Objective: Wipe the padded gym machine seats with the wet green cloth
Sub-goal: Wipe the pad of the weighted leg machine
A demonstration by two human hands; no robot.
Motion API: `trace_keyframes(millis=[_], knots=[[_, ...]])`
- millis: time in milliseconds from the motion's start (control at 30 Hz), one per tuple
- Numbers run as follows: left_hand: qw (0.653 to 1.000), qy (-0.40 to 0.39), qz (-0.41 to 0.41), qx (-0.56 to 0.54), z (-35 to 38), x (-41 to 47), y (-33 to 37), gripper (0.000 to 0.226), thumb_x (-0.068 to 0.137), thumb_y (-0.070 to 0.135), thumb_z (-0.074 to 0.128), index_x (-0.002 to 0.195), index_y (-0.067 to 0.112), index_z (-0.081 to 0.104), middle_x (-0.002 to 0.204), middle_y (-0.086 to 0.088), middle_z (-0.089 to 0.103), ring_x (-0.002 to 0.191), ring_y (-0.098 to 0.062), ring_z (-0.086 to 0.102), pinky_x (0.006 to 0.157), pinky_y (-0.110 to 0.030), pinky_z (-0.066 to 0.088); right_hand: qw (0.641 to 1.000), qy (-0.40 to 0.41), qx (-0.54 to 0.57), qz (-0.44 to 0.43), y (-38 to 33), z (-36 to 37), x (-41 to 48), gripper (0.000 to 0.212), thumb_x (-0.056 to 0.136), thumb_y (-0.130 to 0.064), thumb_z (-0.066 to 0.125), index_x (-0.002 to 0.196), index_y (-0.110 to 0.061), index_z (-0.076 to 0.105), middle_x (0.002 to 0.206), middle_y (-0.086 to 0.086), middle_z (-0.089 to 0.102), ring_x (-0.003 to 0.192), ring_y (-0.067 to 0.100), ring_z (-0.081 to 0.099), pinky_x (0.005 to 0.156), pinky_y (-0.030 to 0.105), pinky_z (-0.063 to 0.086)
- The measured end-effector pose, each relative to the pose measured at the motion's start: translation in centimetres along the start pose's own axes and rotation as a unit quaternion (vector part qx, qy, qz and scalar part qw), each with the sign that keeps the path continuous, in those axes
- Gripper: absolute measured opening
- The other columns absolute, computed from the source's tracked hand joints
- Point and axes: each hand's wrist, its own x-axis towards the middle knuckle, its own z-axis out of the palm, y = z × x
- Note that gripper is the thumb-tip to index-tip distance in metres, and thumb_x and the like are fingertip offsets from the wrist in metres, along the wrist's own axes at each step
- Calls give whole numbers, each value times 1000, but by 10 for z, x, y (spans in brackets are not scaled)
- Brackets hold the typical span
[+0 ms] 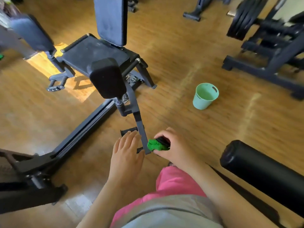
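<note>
Right hand grips the green cloth on a black peg, lower centre; left hand flat, fingers straight

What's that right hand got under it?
The right hand grips a bunched green cloth against a black grip; cloth and hand cover the rest of that grip.

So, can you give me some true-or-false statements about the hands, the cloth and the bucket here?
The right hand grips the green cloth. True.
The green cloth lies on the machine seat. False: it is at a black handle low on the machine, away from the seat.
The pale green bucket stands on the wooden floor. True.
The left hand holds a second cloth. False: its fingers are straight and it holds nothing.
</note>
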Motion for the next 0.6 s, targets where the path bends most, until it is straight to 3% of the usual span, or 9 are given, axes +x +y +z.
trace_keyframes(millis=[200,367,467,600], knots=[[995,-50,89,-17,24,70,26,47,83,25,71,127,16,56,143,-2,48,135,-24,40,109,-43,35,997,32,19,71,47,-48,13,33,78,-9,72,106,-23,63,108,-9,55,103,5,54,91,23,45],[989,-48,139,-11,45,138,56,45,84,28,66,127,14,57,142,-4,50,134,-20,34,111,-35,27,994,56,32,85,72,-91,37,34,79,-10,67,108,-28,60,108,-17,56,103,-1,51,88,14,41],[982,-53,180,-21,56,183,81,45,89,36,47,126,13,56,142,-5,49,135,-20,33,109,-35,25,990,105,27,94,87,-125,53,28,83,-16,67,107,-27,58,103,-14,58,98,2,52,84,20,44],[972,-73,221,-38,63,224,101,46,91,36,39,127,11,55,143,-6,48,137,-21,34,109,-46,38,979,177,-1,103,103,-164,64,29,85,-16,66,111,-23,57,101,-14,50,97,0,44,82,6,35]])
